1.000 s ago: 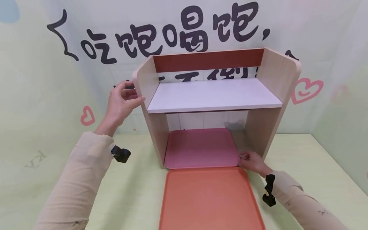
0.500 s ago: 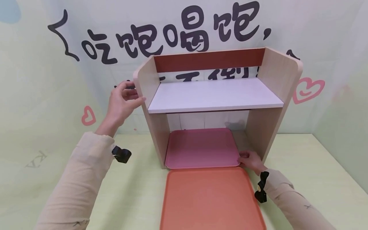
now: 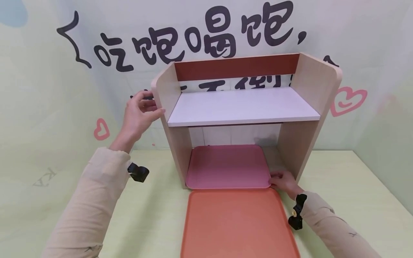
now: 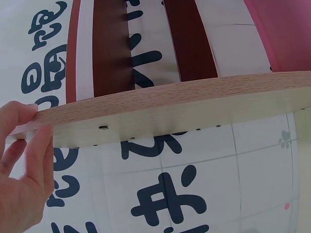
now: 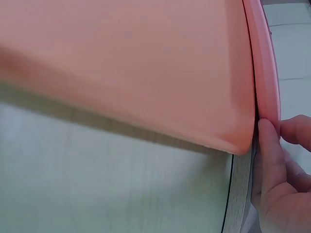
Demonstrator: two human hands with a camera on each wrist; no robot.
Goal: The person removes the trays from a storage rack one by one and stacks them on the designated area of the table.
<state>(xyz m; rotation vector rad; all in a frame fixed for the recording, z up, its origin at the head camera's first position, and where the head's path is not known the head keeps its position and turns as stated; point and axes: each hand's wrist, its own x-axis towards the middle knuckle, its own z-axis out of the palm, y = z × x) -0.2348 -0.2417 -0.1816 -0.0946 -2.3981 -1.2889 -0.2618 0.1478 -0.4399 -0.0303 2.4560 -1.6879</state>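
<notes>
A small wooden shelf (image 3: 245, 104), with a white board across its middle, stands upright on the table. My left hand (image 3: 137, 114) holds the front edge of its left side panel; in the left wrist view the thumb lies on one face of the panel (image 4: 160, 99) and the fingers on the other. Inside the lower compartment lies a pink tray (image 3: 229, 166). At its front right corner my right hand (image 3: 285, 182) pinches the tray's rim between thumb and finger. An orange tray (image 3: 237, 222) lies in front of it, and the rims of the two meet or nearly meet.
The table (image 3: 342, 193) is pale green and runs back to a printed cloth wall (image 3: 74, 89) with dark lettering. Beside the pink tray, a strip of the shelf's bottom board (image 3: 272, 157) shows at the right. The orange tray runs out of the head view's bottom edge.
Both hands keep their holds, and the trays stay practically where they were. My right wrist shifts slightly left and then a little back. The whole head view drifts slightly.
</notes>
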